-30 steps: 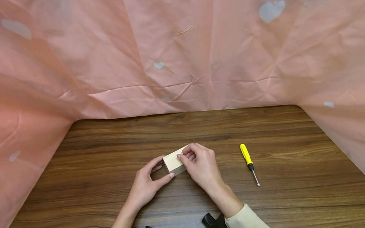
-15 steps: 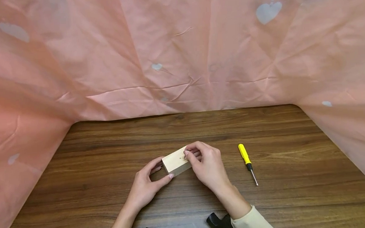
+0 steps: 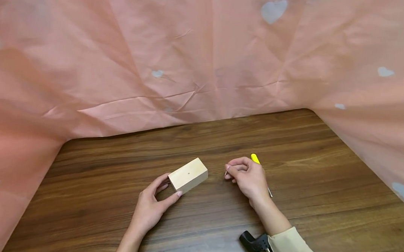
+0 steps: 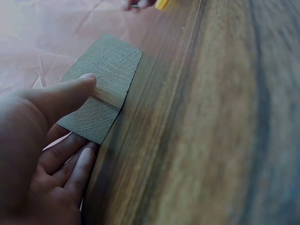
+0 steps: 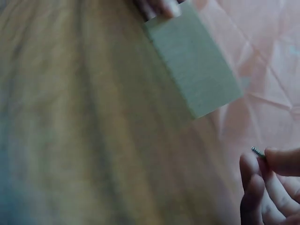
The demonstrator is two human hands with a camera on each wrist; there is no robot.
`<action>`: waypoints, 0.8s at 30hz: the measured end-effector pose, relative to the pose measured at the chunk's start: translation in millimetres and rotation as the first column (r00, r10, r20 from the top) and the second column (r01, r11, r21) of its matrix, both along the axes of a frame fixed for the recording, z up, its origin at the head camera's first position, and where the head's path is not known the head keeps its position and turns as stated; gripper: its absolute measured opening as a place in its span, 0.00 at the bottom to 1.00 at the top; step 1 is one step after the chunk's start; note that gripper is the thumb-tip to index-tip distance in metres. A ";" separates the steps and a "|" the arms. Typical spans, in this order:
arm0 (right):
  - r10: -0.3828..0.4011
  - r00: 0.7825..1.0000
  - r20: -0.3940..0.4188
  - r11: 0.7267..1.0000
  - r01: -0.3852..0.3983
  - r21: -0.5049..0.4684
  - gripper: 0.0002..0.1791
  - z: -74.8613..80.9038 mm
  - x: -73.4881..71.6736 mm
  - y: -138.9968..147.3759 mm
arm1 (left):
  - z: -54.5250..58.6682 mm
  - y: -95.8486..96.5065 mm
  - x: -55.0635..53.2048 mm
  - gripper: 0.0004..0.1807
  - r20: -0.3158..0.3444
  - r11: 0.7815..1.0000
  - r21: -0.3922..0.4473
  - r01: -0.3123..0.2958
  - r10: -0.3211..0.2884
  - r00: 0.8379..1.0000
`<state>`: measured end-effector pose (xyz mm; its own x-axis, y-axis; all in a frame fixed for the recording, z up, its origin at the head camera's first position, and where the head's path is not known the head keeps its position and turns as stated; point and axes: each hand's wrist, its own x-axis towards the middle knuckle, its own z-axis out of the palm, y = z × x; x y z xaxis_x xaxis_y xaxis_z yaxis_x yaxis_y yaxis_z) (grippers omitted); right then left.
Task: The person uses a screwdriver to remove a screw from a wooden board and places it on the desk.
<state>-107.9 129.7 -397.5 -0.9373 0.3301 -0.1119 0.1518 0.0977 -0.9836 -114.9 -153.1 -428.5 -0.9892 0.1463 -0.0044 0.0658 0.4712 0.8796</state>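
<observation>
A pale wooden block lies on the brown table, with a small dark hole in its top face. My left hand holds the block's near left end between thumb and fingers; the left wrist view shows the thumb pressed on that end face. To the right of the block and apart from it, my right hand pinches a small threaded screw between thumb and fingers. In the right wrist view the screw's threaded end sticks out past the fingertips.
A yellow-handled screwdriver lies just behind and right of my right hand, which partly hides it. Pink cloth with pale hearts hangs around the back and sides of the wood-grain table. Black wrist mounts sit below both hands.
My right hand has lifted off the block's top and moved right with the screw, uncovering the hole. The left hand keeps its hold on the block. The head view has turned somewhat right.
</observation>
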 end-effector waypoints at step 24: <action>-0.036 0.999 -0.037 0.879 0.049 0.475 0.08 -19.2 -10.2 -2.7 | -7.1 -10.0 2.3 0.39 0.011 0.996 0.089 -0.017 0.016 1.000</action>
